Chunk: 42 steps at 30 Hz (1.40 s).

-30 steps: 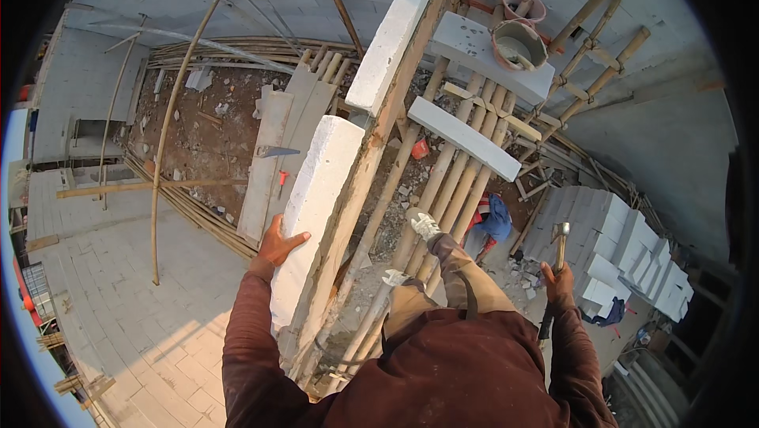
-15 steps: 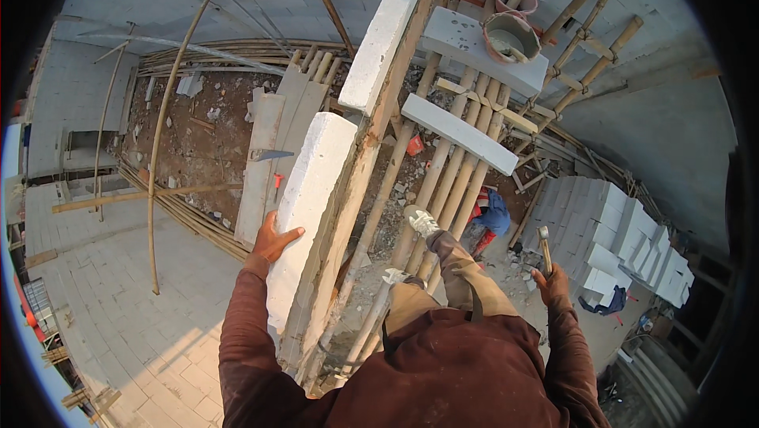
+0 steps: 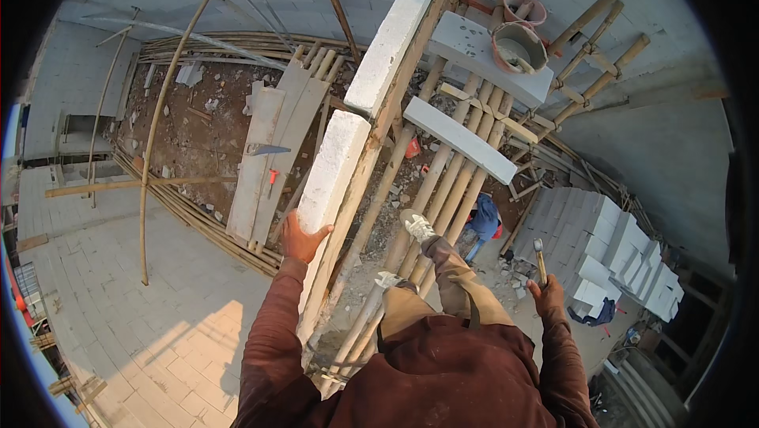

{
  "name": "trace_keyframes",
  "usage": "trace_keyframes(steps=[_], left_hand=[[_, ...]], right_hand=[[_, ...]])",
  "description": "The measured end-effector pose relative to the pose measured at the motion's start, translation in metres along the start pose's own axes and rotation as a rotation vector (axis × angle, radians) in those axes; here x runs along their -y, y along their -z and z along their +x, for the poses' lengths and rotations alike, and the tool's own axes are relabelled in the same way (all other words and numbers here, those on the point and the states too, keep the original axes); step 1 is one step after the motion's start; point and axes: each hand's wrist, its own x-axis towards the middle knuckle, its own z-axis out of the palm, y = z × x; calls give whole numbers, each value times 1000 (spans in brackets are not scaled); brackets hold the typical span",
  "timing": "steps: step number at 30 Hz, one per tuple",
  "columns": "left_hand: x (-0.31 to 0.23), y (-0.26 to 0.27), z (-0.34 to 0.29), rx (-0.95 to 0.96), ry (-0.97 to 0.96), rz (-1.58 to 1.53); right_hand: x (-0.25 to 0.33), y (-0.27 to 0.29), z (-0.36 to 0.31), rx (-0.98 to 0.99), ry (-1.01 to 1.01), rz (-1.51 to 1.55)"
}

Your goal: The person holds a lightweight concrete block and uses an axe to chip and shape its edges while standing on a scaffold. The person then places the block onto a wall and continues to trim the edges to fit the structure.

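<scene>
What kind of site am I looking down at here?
Most likely a building site, seen from up on bamboo scaffolding: a part-built white block wall under the left hand, stacked white blocks below, and mortar buckets.

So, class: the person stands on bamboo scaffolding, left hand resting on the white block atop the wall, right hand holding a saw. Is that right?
Not quite. In the head view the right hand holds a hammer, not a saw. The left hand does rest on the white block.
</scene>
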Motion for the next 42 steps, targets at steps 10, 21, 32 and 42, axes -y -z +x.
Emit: trace_keyframes(steps=[10,21,32,42], left_hand=[[-11,-17,4,-113,-9,149],[-13,-25,-3,-181,30,230],[-30,-9,-6,-25,154,172],[60,60,-81,-399,426,-636]], right_hand=[[5,1,6,3,-32,-6],[28,-10,13,81,17,-52],[78,-20,41,163,151,-64],[106,-12,71,222,265,-165]])
